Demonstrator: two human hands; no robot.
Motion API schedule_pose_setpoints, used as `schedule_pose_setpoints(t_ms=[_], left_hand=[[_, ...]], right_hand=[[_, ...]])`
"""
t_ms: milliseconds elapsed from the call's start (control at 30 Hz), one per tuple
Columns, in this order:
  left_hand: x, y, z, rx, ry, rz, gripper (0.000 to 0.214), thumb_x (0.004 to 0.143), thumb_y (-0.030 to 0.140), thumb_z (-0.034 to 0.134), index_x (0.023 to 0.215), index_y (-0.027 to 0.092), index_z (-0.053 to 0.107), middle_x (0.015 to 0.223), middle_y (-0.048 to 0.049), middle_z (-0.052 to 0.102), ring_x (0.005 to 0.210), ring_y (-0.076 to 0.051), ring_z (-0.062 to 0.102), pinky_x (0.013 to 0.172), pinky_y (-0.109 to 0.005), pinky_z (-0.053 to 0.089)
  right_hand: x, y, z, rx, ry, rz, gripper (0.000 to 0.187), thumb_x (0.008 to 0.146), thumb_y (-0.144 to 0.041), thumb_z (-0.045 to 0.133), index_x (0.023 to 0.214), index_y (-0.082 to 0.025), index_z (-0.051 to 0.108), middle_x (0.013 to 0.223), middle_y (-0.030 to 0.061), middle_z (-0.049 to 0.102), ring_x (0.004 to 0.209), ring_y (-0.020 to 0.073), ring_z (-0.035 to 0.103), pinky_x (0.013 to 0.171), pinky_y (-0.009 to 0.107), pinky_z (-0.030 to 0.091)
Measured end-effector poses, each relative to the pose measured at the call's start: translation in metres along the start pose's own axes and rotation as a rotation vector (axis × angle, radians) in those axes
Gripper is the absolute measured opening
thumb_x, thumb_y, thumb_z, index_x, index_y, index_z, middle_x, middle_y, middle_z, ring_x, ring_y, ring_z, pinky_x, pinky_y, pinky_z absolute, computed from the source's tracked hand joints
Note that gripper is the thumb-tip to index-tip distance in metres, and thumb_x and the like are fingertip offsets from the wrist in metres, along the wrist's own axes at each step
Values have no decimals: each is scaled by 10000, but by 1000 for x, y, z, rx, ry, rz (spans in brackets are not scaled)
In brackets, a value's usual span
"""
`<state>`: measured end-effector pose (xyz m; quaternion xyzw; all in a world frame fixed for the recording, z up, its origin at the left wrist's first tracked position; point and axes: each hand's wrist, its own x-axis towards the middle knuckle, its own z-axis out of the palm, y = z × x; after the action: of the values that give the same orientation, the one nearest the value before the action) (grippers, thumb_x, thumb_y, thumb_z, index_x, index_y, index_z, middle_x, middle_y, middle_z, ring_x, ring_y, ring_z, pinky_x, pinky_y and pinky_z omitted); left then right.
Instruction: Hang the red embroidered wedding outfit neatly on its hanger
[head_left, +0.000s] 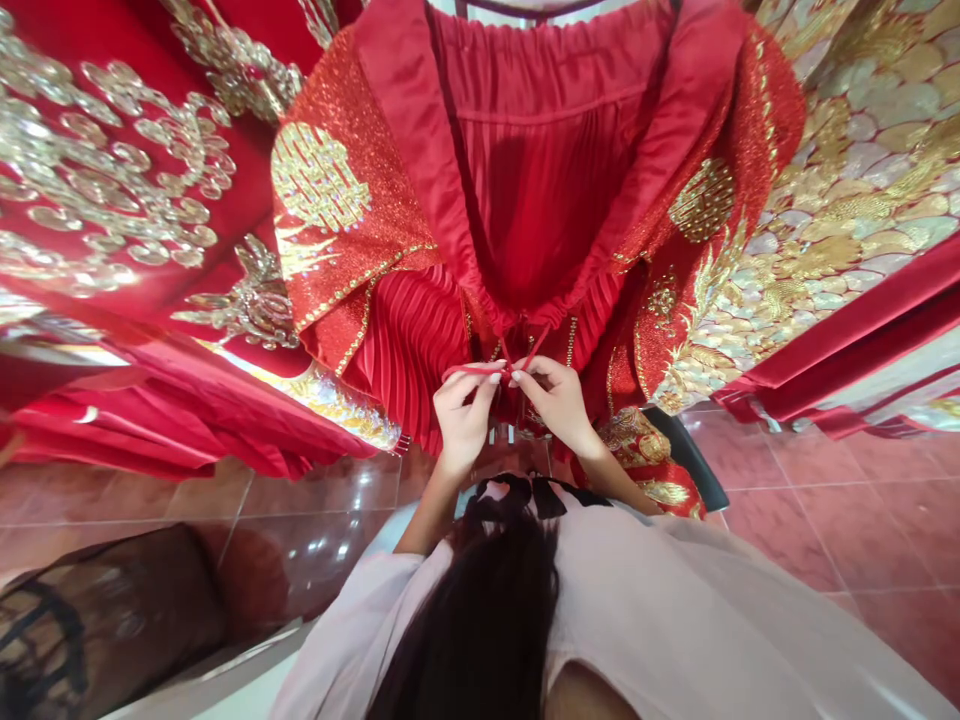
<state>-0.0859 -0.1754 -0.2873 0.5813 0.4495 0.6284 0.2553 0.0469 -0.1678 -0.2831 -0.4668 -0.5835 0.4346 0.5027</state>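
Note:
A red jacket (pixel 352 230) with gold embroidery hangs open in front of me, over a red pleated skirt (pixel 540 170). Thin red tie strings (pixel 517 355) hang where the jacket's red satin edges meet. My left hand (pixel 461 415) pinches one string, pulling it out to the left. Just to its right, my right hand (pixel 559 400) pinches the other string, and the two hands almost touch. Both hands are closed.
More red garments with silver and gold embroidery (pixel 112 180) hang at left. A garment covered in gold scale embroidery (pixel 847 180) hangs at right. Below is a glossy reddish tile floor (pixel 825 520). A dark brown object (pixel 105 610) sits at lower left.

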Motion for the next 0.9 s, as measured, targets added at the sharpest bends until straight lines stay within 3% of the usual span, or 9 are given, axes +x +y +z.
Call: schedule_pose_setpoints(t_ms=[67, 167, 300, 433, 533, 700, 800, 900], left_hand=[[10, 6, 4, 94, -49, 147, 86, 822, 236, 654, 772, 184, 702, 816, -23, 685, 808, -129, 637, 786, -253, 506], [20, 9, 16, 182, 17, 174, 52, 773, 184, 692, 747, 166, 651, 753, 1, 607, 688, -93, 561, 638, -202, 462], [23, 7, 27, 153, 170, -33, 211, 725, 142, 685, 712, 162, 476, 692, 36, 480, 619, -67, 473, 594, -186, 407], [21, 4, 27, -261, 29, -332, 316, 733, 270, 696, 745, 187, 391, 602, 73, 400, 535, -54, 467, 556, -173, 424], [19, -2, 21, -557, -52, -516, 468, 634, 371, 782, 730, 199, 358, 589, 84, 370, 502, -46, 447, 497, -159, 413], [15, -12, 4, -808, 4, -838, 478, 554, 306, 814, 732, 194, 385, 639, 67, 420, 546, -31, 451, 544, -149, 435], [18, -7, -11, -904, 14, -875, 383, 607, 292, 767, 720, 188, 417, 646, 48, 445, 555, -33, 428, 557, -152, 424], [26, 5, -33, -879, 83, -750, 344, 637, 303, 737, 683, 190, 415, 659, 28, 469, 551, -49, 393, 543, -164, 410]], right_hand=[[0, 0, 2, -27, -24, -45, 207, 815, -329, 558, 760, -138, 616, 746, 32, 641, 714, 117, 602, 707, 224, 465], [-1, -3, 3, -53, -48, -67, 209, 822, -307, 534, 727, -129, 591, 695, 17, 605, 655, 97, 561, 639, 202, 430], [-1, -5, 3, -21, -70, -44, 205, 812, -307, 534, 721, -132, 591, 688, 15, 601, 641, 93, 556, 633, 196, 440], [-1, -4, 3, 36, -87, -30, 200, 807, -320, 552, 742, -137, 598, 690, 21, 619, 644, 101, 581, 636, 205, 458], [-1, -4, 2, 40, -96, -5, 209, 811, -342, 563, 765, -141, 598, 676, 20, 620, 628, 101, 582, 624, 207, 460], [1, -6, 1, 23, -118, -4, 230, 817, -363, 570, 757, -142, 589, 678, 16, 618, 641, 99, 580, 637, 208, 459], [2, -8, 2, -6, -156, -35, 202, 838, -324, 543, 785, -138, 604, 678, 12, 616, 649, 94, 576, 633, 199, 445], [1, -10, 2, -16, -182, -32, 188, 836, -310, 547, 796, -137, 609, 673, 10, 615, 643, 92, 578, 617, 192, 438]])
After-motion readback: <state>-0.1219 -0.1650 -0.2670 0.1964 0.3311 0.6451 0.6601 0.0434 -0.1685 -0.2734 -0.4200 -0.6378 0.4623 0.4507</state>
